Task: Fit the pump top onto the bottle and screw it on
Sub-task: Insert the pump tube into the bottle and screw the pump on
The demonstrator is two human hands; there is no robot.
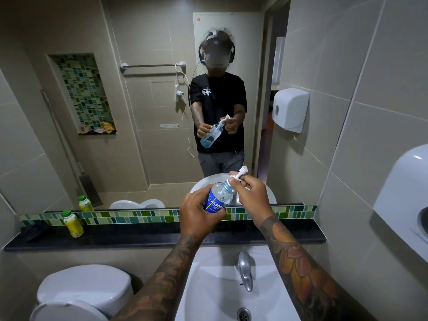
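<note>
A clear bottle [220,196] with a blue label is held tilted over the sink, its neck pointing up and to the right. My left hand [199,213] grips its lower body. The white pump top [238,176] sits at the bottle's neck, nozzle sticking out toward the mirror. My right hand [252,195] pinches the pump top's collar with its fingertips. How far the collar is threaded on is hidden by my fingers. The mirror shows the same pose.
A white sink [208,286] with a chrome tap [244,269] lies below my arms. A dark shelf [139,232] holds a yellow bottle with a green cap [73,223]. A toilet [85,288] stands at lower left; a white dispenser [403,200] hangs on the right wall.
</note>
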